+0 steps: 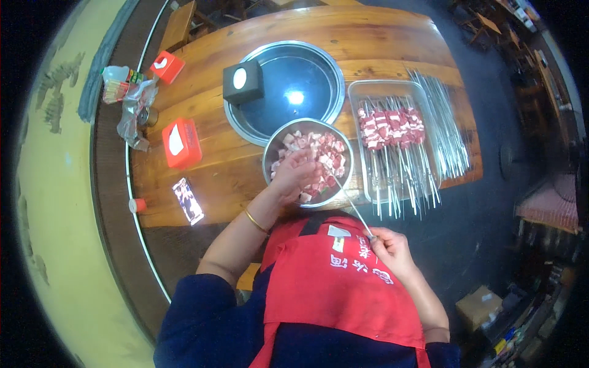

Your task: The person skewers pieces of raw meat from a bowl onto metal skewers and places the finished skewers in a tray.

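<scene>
A steel bowl (pixel 350 177) of raw meat chunks (pixel 332 147) stands at the table's near edge. My left hand (pixel 299 174) is over the bowl, palm turned up with bent fingers, among the meat; whether it pinches a piece cannot be told. My right hand (pixel 389 246), right of the bowl and lower, grips the handle end of a metal skewer (pixel 352 204), whose far end reaches the meat beside my left fingers. To the right, a clear plastic tray (pixel 356 92) holds skewers threaded with meat cubes (pixel 391 126). Bare metal skewers (pixel 444 129) lie in a pile beside the tray.
A large round metal tray (pixel 313 78) touches the bowl's far side, with a black tissue box (pixel 244 83) at its left. Red tissue boxes (pixel 181 142), a lit phone (pixel 187 201), a red roll (pixel 137 205) and a plastic bottle (pixel 115 73) are at left on the wooden table (pixel 211 110).
</scene>
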The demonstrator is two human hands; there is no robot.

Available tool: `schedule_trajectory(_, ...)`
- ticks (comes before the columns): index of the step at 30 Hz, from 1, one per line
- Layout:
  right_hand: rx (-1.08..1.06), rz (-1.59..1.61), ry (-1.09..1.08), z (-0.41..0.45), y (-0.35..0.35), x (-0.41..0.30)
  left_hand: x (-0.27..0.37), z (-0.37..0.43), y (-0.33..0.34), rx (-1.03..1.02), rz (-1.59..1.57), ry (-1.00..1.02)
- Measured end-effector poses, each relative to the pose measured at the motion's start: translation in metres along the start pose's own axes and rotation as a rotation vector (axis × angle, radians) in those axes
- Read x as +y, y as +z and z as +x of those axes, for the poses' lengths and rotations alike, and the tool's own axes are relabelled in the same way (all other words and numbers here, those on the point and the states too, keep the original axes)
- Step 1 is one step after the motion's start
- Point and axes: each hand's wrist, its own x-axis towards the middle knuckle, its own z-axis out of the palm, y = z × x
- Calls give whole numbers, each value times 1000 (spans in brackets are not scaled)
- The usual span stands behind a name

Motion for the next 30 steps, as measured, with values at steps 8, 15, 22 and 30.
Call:
schedule_trajectory(8,-101,-77,-48,11,2,-3,-2,-10,11,-18,-503,-153)
schedule_trajectory(15,-50,-77,-75,15,7,0,-3,-11,29,135,-585,-67)
schedule_trajectory(22,-46,-47,-38,13,9,-3,2,-14,48,188,-515,-64)
schedule_trajectory(30,1,-92,-59,16,9,-5,-15,-18,54,90,-333,-77)
